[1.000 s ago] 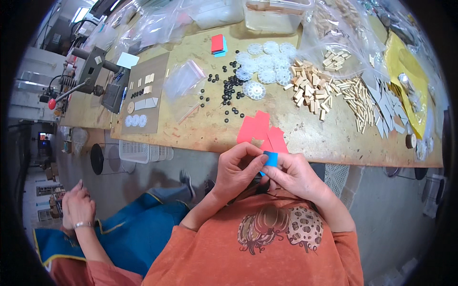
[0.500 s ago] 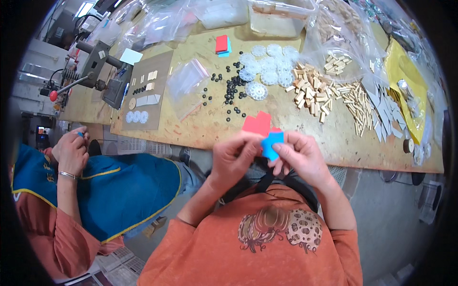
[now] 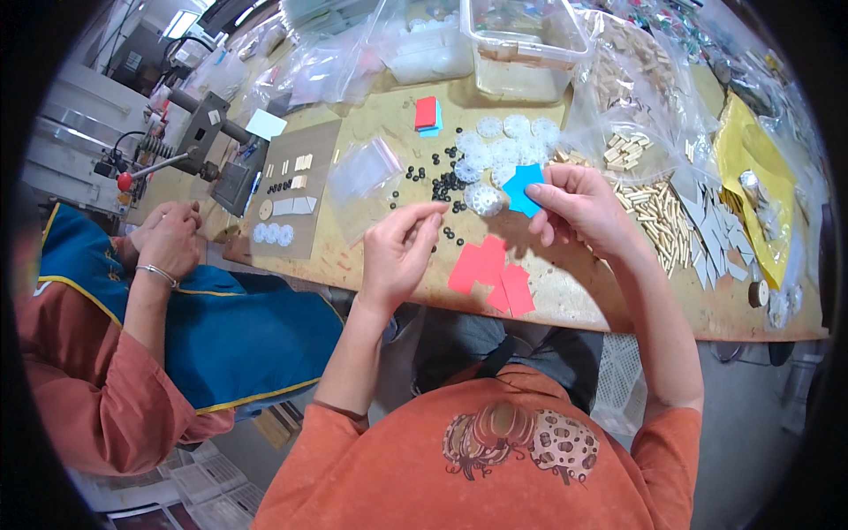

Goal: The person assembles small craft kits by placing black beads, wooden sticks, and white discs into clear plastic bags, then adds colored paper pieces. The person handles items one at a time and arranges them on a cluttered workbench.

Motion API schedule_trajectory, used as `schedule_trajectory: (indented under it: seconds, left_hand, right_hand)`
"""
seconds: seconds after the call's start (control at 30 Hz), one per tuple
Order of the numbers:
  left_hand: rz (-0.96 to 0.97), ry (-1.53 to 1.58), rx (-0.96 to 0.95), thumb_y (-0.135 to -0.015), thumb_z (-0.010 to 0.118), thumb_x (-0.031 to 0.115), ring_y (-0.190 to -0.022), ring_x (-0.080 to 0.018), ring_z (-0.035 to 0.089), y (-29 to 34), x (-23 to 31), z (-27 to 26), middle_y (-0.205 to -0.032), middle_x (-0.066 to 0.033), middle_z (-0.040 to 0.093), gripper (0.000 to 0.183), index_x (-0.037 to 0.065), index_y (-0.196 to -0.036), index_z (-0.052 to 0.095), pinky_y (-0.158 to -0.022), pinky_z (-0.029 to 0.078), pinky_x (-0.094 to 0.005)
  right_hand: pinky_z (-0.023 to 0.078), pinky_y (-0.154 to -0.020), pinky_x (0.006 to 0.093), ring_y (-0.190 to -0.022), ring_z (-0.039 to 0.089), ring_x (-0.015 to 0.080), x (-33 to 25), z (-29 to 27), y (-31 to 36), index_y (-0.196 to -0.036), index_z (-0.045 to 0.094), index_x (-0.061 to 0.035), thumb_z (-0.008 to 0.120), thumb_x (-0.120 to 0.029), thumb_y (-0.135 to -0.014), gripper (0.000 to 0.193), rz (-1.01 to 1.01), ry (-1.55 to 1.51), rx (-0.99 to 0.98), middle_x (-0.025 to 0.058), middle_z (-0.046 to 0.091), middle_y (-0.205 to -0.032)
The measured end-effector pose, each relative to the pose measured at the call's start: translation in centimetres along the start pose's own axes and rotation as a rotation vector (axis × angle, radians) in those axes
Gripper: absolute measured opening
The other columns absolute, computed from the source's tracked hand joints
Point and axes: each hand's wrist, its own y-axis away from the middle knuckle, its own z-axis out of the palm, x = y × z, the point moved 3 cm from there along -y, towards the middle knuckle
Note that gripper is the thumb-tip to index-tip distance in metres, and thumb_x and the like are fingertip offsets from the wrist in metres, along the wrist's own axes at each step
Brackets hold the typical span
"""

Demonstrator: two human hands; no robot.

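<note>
Several small blue cards (image 3: 525,189) are fanned between the thumb and fingers of my right hand (image 3: 579,210), raised over the table beside the clear gear-like discs (image 3: 484,200). My left hand (image 3: 402,252) hovers to the left, its fingers curled together and nothing visible in them. Small black rings (image 3: 450,187) lie scattered just beyond its fingertips. Between my hands, near the table's front edge, red cards (image 3: 492,261) lie overlapping on the tabletop. A small stack of red and blue cards (image 3: 426,113) sits farther back.
Wooden sticks (image 3: 658,212) and grey flat pieces (image 3: 715,221) are heaped at right, near a yellow bag (image 3: 751,168). Plastic tubs (image 3: 530,79) stand at the back. At left are a board with sorted parts (image 3: 296,159), a lever press (image 3: 208,132) and a seated person's hands (image 3: 172,238).
My hands have parted. The right carried the blue cards forward and up; the left moved left and forward. The red cards, formerly partly behind my hands, now show on the table.
</note>
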Motion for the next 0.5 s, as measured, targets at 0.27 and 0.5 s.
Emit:
schedule_trajectory:
  seconds: [0.27, 0.5]
  left_hand:
    - [0.259, -0.699, 0.037, -0.089, 0.056, 0.001, -0.094, -0.0325, 0.063, -9.8, -1.9, 1.0, -0.093, -0.0129, 0.064, 0.033, 0.009, -0.117, 0.072, -0.082, 0.051, -0.0429]
    - [0.087, -0.973, -0.099, -0.094, 0.055, 0.013, -0.098, -0.0359, 0.065, -12.7, -4.7, 3.4, -0.102, -0.013, 0.068, 0.031, 0.018, -0.12, 0.071, -0.083, 0.054, -0.0471]
  right_hand:
    - [0.036, -0.04, 0.0173, -0.046, 0.058, 0.0052, 1.6, -2.2, -1.5, -0.097, 0.068, -0.0036, 0.065, -0.019, -0.1, 0.016, 0.082, -0.271, -0.145, 0.0064, 0.072, -0.072]
    - [0.035, -0.037, 0.0173, -0.047, 0.059, 0.0061, 1.6, -3.2, -1.6, -0.097, 0.067, -0.0025, 0.064, -0.019, -0.101, 0.017, 0.044, -0.4, -0.126, 0.0084, 0.073, -0.073]
